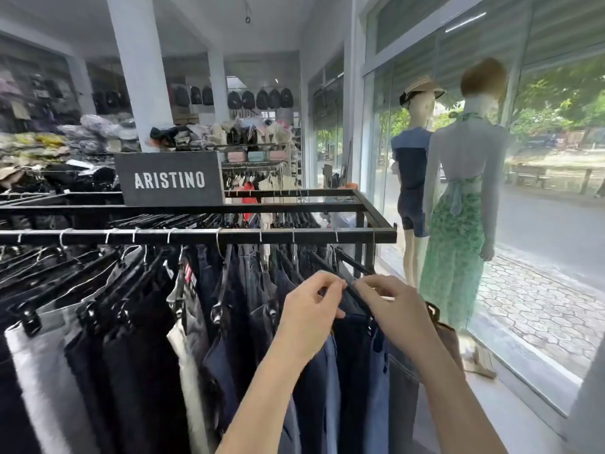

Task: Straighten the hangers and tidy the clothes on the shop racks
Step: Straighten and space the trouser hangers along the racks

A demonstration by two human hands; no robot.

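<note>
A black metal rack runs across the view, hung with several pairs of dark, blue and pale trousers on black clip hangers. My left hand and my right hand meet over one black hanger near the rack's right end. Both hands pinch that hanger's bar with fingers and thumb, the left from the left side, the right from the right. Dark blue jeans hang below it. The hanger's hook is hidden behind other garments.
A sign reading ARISTINO stands on the rack's upper bar. Two dressed mannequins stand at the shop window on the right. More racks, folded clothes and hanging backpacks fill the back. A white pillar rises behind the sign.
</note>
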